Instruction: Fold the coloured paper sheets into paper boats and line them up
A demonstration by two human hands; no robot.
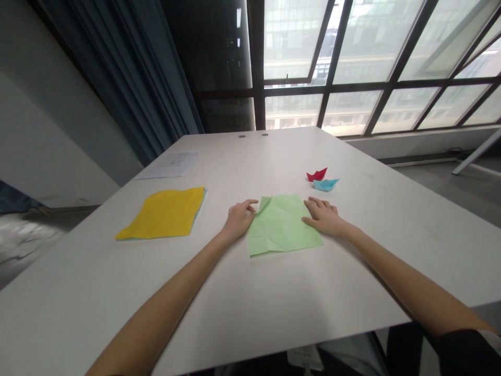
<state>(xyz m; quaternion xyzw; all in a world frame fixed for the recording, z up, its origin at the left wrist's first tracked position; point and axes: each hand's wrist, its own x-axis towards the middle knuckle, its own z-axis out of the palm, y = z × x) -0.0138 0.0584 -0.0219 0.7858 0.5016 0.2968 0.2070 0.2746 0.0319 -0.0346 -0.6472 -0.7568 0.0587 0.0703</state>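
A square sheet of light green paper (285,227) lies on the table in front of me, marked with crease lines. Its far left corner is folded up and curls inward. At that corner is my left hand (239,216), its fingers bent and the thumb apart from the index finger. The thumb tip meets the paper's left edge. My right hand (323,215) rests on the right edge, fingers stretched out and thumb spread over the sheet. Beyond the right hand sit two small folded paper boats, a red boat (317,175) and a light blue boat (326,185).
Left of the green sheet lies a stack of paper (164,211), yellow on top with blue-green showing beneath. A printed white sheet (168,164) is farther back on the left. The white table (242,297) ends near my body; windows and a blue curtain stand behind it.
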